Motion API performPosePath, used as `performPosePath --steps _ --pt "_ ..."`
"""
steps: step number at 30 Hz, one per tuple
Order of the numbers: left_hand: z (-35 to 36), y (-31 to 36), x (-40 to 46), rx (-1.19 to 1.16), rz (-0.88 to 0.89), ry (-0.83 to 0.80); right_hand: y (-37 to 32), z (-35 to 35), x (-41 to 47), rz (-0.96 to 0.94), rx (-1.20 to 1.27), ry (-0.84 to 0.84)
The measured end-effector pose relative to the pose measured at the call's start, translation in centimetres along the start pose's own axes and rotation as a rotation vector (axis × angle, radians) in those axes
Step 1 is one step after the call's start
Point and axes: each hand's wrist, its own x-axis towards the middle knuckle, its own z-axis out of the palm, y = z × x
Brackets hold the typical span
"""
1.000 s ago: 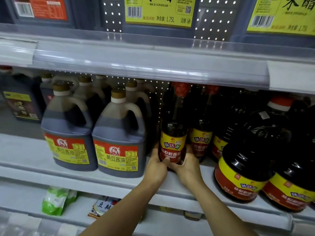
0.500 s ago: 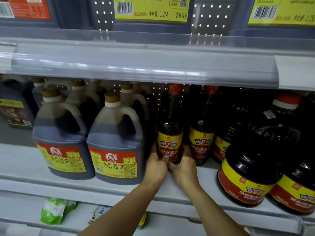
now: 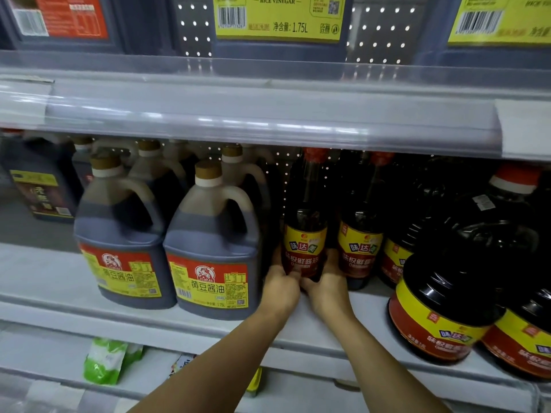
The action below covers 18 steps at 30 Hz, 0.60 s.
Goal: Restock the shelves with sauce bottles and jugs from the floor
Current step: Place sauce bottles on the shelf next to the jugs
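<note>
A tall dark sauce bottle (image 3: 304, 234) with a red cap and a yellow-and-red label stands upright on the middle shelf (image 3: 38, 272). My left hand (image 3: 281, 286) grips its base from the left. My right hand (image 3: 328, 286) grips the base from the right, thumbs meeting in front. A matching bottle (image 3: 359, 242) stands just to its right. Soy sauce jugs (image 3: 211, 257) with brown caps stand just to the left.
Round dark jugs (image 3: 438, 311) with red caps fill the shelf's right side. Rice vinegar jugs (image 3: 277, 22) sit on the upper shelf behind a clear rail (image 3: 268, 117). A green packet (image 3: 103, 360) lies on the lower shelf. A dark jug (image 3: 41, 189) stands far left.
Both hands have pushed the bottle a little deeper into the shelf, between the jugs and the matching bottle. The view has moved closer.
</note>
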Motion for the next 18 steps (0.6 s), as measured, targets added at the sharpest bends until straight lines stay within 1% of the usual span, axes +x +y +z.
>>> performPosePath --steps 4,8,15,18 --pt "-0.4 0.0 -0.6 0.047 0.017 -0.016 0.1 0.1 -0.1 -0.032 -0.046 0.018" --pt "-0.8 -0.1 -1.4 0.089 0.035 0.015 0.0 0.2 0.2 -0.028 -0.037 0.022" --pt "-1.1 0.1 -2.6 0.072 -0.015 -0.007 -0.6 -1.2 -0.4 -0.005 -0.104 -0.075" --pt "-1.2 -0.1 -3.2 0.062 -0.024 -0.015 -1.1 -2.4 -1.3 -0.007 -0.12 -0.075"
